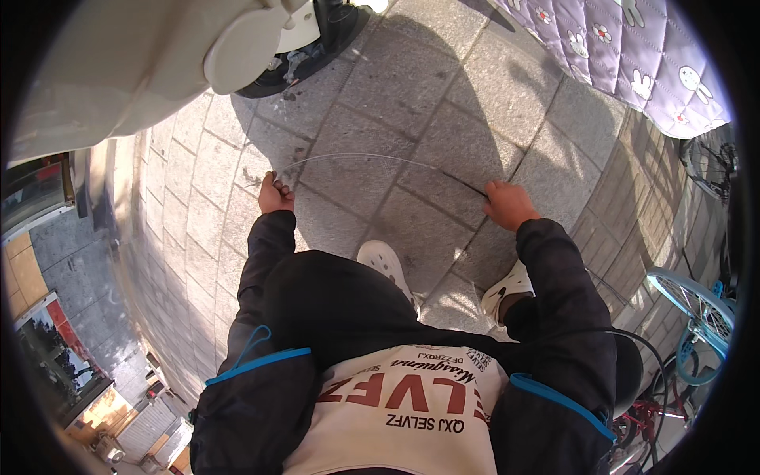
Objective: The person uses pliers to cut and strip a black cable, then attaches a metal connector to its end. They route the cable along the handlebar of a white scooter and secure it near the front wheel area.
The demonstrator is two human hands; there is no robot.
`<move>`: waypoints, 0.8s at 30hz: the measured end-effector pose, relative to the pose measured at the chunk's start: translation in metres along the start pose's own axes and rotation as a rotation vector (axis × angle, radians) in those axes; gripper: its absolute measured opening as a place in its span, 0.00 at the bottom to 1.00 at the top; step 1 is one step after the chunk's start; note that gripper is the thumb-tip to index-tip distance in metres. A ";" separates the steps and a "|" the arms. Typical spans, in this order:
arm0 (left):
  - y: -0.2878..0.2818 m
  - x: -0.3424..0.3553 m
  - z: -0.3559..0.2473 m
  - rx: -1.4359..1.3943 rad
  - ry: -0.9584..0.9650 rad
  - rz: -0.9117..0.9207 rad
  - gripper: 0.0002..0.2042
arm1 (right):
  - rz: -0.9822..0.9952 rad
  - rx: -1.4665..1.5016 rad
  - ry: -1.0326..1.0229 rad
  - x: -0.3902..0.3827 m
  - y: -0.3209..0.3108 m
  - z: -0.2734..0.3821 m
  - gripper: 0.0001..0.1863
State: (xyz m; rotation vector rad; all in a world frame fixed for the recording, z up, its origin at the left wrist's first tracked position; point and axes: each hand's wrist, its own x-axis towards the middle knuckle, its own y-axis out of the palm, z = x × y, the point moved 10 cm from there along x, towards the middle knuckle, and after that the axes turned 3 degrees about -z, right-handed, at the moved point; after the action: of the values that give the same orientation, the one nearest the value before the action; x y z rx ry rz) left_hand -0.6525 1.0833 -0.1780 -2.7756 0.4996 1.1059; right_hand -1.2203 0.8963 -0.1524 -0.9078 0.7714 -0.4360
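Note:
A thin wire [360, 155] arches between my two hands above the paving. It looks pale and shiny on the left and dark toward the right; whether that is a sleeve or shade I cannot tell. My left hand [276, 193] is closed on its left end, fingers curled and palm side partly showing. On the right, my right hand [509, 204] pinches the dark end, its thumb and forefinger pressed together. The wire touches neither the ground nor my legs.
Grey stone paving [396, 87] lies below, partly shaded. A pale scooter-like body [142, 71] stands at upper left, beside a black base [289, 79]. A quilted lilac cover [625, 55] hangs at upper right. Bicycles with a blue wheel [689, 294] stand at right. My pale clogs [386, 267] are below.

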 end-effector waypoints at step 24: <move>-0.052 -0.002 -0.024 -0.136 0.173 -0.133 0.09 | -0.313 0.375 -0.185 0.047 -0.046 0.069 0.14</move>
State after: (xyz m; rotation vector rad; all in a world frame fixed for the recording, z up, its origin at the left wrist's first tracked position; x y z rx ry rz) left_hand -0.6207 1.1273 -0.1604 -2.9885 0.2600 0.9096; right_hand -1.1383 0.8775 -0.1070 -0.7028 0.3591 -0.7338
